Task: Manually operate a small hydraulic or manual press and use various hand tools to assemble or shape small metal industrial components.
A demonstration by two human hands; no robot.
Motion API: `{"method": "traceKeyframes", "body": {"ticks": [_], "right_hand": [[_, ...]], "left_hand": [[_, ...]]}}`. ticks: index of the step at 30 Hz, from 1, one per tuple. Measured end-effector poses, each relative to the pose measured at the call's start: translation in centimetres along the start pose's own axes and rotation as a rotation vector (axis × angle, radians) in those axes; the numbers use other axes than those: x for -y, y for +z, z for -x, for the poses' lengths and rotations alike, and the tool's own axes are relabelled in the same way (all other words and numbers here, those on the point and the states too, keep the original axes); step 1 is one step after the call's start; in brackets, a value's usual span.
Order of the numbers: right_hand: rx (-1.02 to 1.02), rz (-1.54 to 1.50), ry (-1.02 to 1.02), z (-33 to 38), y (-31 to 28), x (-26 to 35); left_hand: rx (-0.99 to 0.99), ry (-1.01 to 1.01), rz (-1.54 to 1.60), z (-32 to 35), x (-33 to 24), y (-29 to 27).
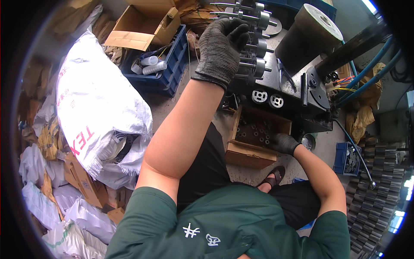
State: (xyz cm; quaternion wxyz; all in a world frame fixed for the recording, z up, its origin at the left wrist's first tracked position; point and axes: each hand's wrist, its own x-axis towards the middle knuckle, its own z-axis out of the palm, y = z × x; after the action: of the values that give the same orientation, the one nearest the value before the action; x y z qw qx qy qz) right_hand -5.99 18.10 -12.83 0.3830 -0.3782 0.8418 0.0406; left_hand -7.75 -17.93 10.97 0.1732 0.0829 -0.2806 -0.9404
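The dark metal bench (pixel 297 110) took up the upper right, with a thick dark cylinder (pixel 308 36) standing on it. Below its front edge sat an open cardboard box (pixel 250 156). A row of shafted metal assemblies (pixel 261 47) ran along the bench's left side. The gloved left hand (pixel 221 54) was at that row, fingers bent beside the shafts; whether they gripped one, I could not tell. The gloved right hand (pixel 285 143) was at the box's right side, its fingertips too dark to show any hold. Small ring-like pieces (pixel 254 129) lay loose in the box. The step looked like picking out a piece; the next move seemed to call for a secure pinch.
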Motion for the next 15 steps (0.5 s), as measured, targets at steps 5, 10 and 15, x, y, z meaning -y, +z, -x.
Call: {"method": "traceKeyframes", "body": {"ticks": [5, 10, 15], "right_hand": [[-0.303, 0.069, -0.173, -4.3, 3.4, -1.3], [-0.261, 0.142, 0.122, -8.1, 5.6, -0.9], [-0.228, 0.190, 0.152, -12.5, 8.8, -2.4]], "left_hand": [[0.101, -0.055, 0.173, 0.9, -0.3, 0.3], [0.010, 0.065, 0.124, -0.3, -0.3, -1.2], [-0.065, -0.005, 0.100, -1.2, 0.6, -1.7]]}}
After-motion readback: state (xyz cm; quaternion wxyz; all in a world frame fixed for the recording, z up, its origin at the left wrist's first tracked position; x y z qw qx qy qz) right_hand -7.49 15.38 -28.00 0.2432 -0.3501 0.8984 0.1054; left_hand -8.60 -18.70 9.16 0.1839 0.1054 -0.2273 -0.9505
